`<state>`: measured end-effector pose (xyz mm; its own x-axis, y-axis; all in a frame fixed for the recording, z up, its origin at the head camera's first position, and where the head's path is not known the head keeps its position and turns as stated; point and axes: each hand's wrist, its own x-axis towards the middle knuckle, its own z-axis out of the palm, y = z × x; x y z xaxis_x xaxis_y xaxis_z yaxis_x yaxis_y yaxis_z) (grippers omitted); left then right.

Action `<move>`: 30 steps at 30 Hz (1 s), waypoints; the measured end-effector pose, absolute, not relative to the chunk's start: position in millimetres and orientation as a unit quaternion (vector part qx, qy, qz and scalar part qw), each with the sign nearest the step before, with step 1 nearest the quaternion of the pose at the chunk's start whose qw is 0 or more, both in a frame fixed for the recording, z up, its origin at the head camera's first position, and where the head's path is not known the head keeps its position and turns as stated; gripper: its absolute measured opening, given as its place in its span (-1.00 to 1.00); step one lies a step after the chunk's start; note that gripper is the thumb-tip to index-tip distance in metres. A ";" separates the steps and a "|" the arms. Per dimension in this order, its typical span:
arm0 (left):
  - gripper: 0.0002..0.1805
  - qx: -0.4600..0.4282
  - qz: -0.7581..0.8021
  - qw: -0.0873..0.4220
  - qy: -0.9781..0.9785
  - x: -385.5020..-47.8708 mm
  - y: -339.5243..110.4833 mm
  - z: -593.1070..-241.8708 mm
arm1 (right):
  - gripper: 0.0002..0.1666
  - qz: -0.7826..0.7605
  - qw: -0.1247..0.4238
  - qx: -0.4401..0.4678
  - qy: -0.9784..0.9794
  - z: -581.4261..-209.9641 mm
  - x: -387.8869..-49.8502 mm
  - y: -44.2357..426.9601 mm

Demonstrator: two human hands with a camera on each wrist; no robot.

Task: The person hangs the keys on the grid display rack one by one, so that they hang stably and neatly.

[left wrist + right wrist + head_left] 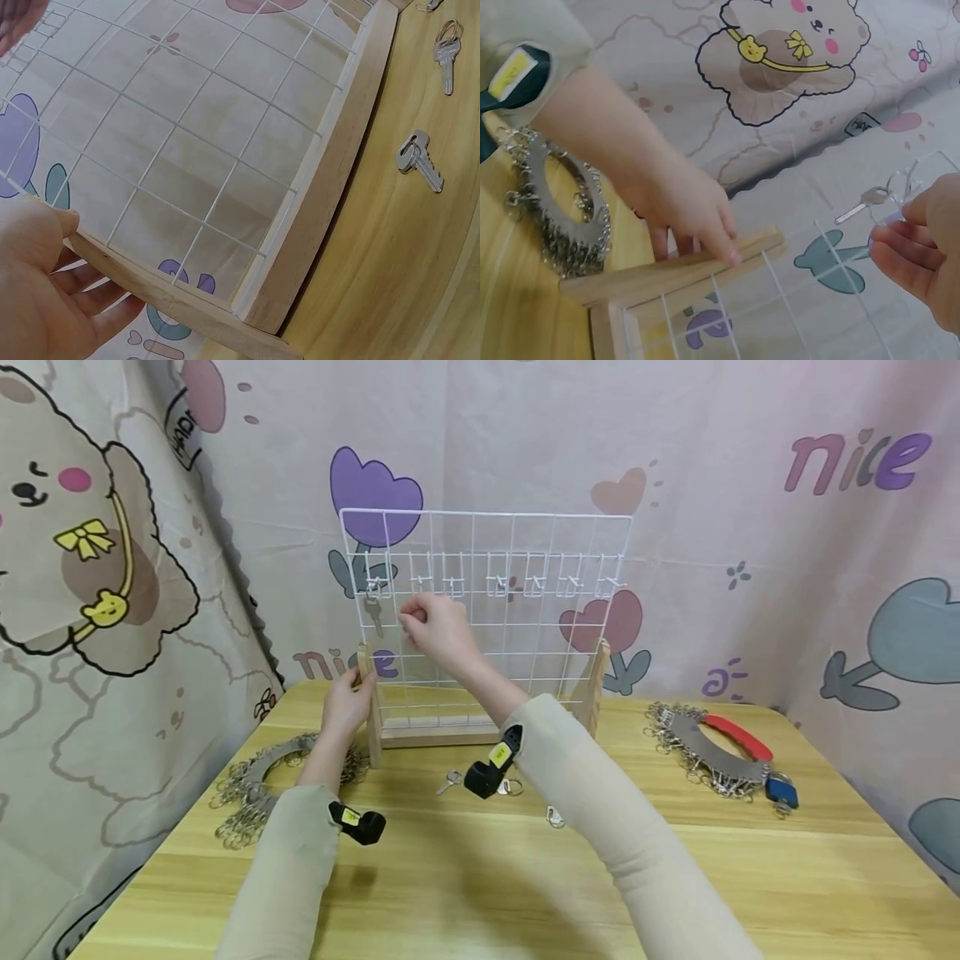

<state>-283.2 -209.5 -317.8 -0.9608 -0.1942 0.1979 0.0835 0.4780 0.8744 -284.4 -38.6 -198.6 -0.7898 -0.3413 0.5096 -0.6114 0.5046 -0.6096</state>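
A white wire grid rack (483,514) with wooden legs stands on the table. My left hand (348,706) grips its left wooden leg (172,307), thumb on one side and fingers behind. One key (374,612) hangs by its ring from the leftmost hook, also visible in the right wrist view as a silver key (871,197). Just right of that key, my right hand (442,631) is raised before the grid with its fingers loosely bent; nothing shows between them. Three keys lie in front of the rack, including a ringless-looking key (420,159) and a ringed key (447,60).
A grey ring-shaped holder with many key rings (258,772) lies on the left, partly behind my left forearm. Another holder with a red grip (738,737) and a blue tag (782,792) is on the right. A printed curtain (480,435) hangs behind the rack.
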 end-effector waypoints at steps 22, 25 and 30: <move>-0.41 0.038 -0.504 0.132 -0.853 -281.2 -211.5 -317.4 | -0.80 0.503 0.059 0.258 -0.823 -280.0 -285.8 49.8; -0.42 0.037 -0.501 0.134 -0.854 -282.5 -210.9 -317.1 | -0.80 0.498 0.047 0.250 -0.829 -294.9 -286.8 59.5; -0.41 0.034 -0.501 0.136 -0.854 -283.5 -210.1 -318.1 | -0.79 0.495 0.023 0.238 -0.835 -323.8 -285.8 66.3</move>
